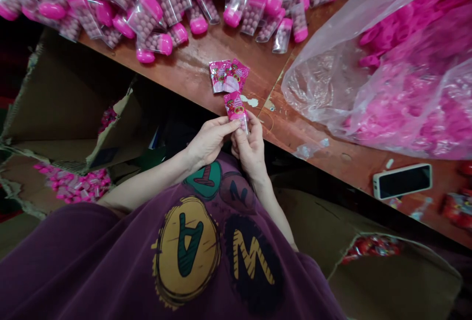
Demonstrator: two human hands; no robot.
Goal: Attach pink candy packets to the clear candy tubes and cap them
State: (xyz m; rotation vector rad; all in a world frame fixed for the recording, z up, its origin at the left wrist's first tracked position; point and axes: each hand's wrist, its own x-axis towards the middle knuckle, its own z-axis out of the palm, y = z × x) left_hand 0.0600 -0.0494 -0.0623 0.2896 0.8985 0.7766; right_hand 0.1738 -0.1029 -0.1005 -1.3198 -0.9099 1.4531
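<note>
We pinch the pink label sleeve (235, 106) with left hand (209, 139) and right hand (251, 149), both closed on it (spare sleeves (228, 75) lie just beyond), holding its edges flat.

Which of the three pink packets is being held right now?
The packet at the table edge, pinched between the left hand and right hand; the other two packets lie flat on the table beyond it.

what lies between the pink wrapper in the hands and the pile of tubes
Head view: a few loose pink wrappers lie on the wooden table between the held wrapper and the tubes; otherwise bare wood.
</note>
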